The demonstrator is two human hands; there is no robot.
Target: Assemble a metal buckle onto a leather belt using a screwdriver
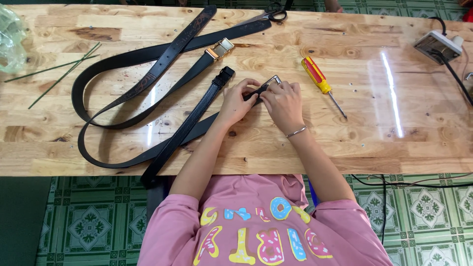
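While both hands pinch it, the black belt end [256, 92] lies near the middle of the wooden counter [394, 143], its silver buckle frame [274, 80] poking out beyond the fingertips, away from the person. Left hand [237, 101] and right hand [283, 104] are closed on the strap, equally near. Strap's long axis runs diagonally, trailing toward the person's left. A yellow-and-red screwdriver [319, 81] lies just right of the hands; other black belts [148, 74] lie left.
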